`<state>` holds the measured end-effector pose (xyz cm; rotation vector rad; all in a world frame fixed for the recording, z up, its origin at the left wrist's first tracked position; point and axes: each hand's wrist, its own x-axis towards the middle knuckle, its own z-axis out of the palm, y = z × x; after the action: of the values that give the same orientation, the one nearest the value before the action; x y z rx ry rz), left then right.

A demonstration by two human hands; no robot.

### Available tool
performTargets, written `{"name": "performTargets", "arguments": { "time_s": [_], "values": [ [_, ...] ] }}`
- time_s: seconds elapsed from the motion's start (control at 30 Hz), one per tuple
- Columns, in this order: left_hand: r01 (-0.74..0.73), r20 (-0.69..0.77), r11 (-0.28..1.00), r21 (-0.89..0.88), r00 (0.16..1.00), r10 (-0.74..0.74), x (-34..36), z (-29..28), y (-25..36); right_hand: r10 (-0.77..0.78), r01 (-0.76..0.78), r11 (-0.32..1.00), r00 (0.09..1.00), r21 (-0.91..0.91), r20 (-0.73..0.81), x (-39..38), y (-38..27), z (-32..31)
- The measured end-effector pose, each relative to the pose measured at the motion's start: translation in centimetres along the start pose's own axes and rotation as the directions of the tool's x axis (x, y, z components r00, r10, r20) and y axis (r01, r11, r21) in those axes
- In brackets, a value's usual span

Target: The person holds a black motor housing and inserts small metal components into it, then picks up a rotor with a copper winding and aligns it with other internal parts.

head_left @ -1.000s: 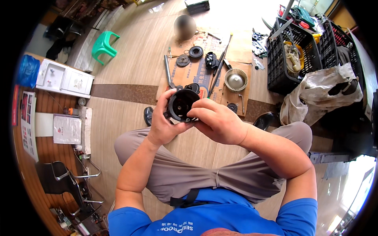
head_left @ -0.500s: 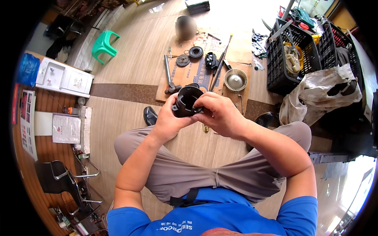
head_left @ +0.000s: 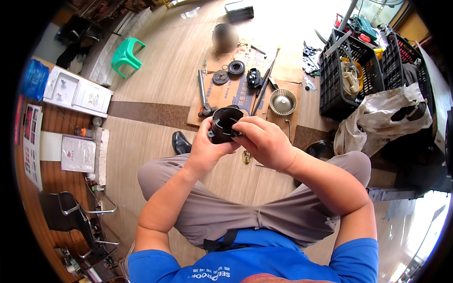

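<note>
Both hands are around a black cylindrical housing (head_left: 222, 122), open end upward. My left hand (head_left: 209, 148) grips its left side, fingers wrapped round it. My right hand (head_left: 261, 139) is closed at the housing's right rim, thumb and fingers pinching there; whether it also holds a small part is hidden. Just beyond, a cardboard sheet (head_left: 221, 96) carries a metal bar with a head (head_left: 201, 87), black rings and discs (head_left: 236, 68), a black assembly (head_left: 255, 78), long tools (head_left: 267, 80) and a ribbed fan wheel (head_left: 282, 102). A small brass-coloured piece (head_left: 246, 157) lies below my hands.
Black crates (head_left: 348, 80) with tools and a soiled cloth bag (head_left: 373, 118) stand at the right. A green stool (head_left: 123, 59) is at the upper left, a white cabinet (head_left: 76, 92) and black chair (head_left: 68, 212) at the left. My shoes and bent legs frame the cardboard's near side.
The housing has tilted from its interior facing me to a more side-on, upright angle. My right fingers have shifted along its rim, uncovering the brass-coloured piece below.
</note>
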<state>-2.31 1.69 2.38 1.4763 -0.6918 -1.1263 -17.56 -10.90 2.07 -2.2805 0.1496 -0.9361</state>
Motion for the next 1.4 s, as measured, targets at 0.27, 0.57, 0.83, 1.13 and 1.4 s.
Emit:
{"name": "performTargets", "arguments": {
  "time_s": [0.27,0.57,0.83,1.13,1.4],
  "values": [
    [-0.042,-0.001,0.998,-0.04,0.999,0.042,0.0,-0.1,-0.5,-0.145,0.146,0.985,0.989,-0.095,0.024,-0.1,0.5,-0.1],
    [0.008,-0.063,0.99,-0.143,0.998,-0.017,0.0,0.2,-0.9,-0.285,0.294,0.882,0.955,-0.369,0.08,1.0,-0.5,-1.0],
    [-0.306,-0.275,0.919,0.247,0.888,0.369,0.2,0.2,-1.8,0.466,-0.413,0.778,0.885,0.473,0.006,1.3,-1.2,-0.3],
    [-0.419,-0.297,0.822,0.386,0.787,0.541,0.5,1.1,-1.9,0.623,-0.487,-0.071,0.66,0.87,0.42,0.8,-0.8,0.3],
    [-0.417,-0.301,0.779,0.468,0.753,0.585,0.4,1.3,-1.7,0.622,-0.458,-0.144,0.647,0.877,0.44,0.6,-0.8,0.8]
  ]
}}
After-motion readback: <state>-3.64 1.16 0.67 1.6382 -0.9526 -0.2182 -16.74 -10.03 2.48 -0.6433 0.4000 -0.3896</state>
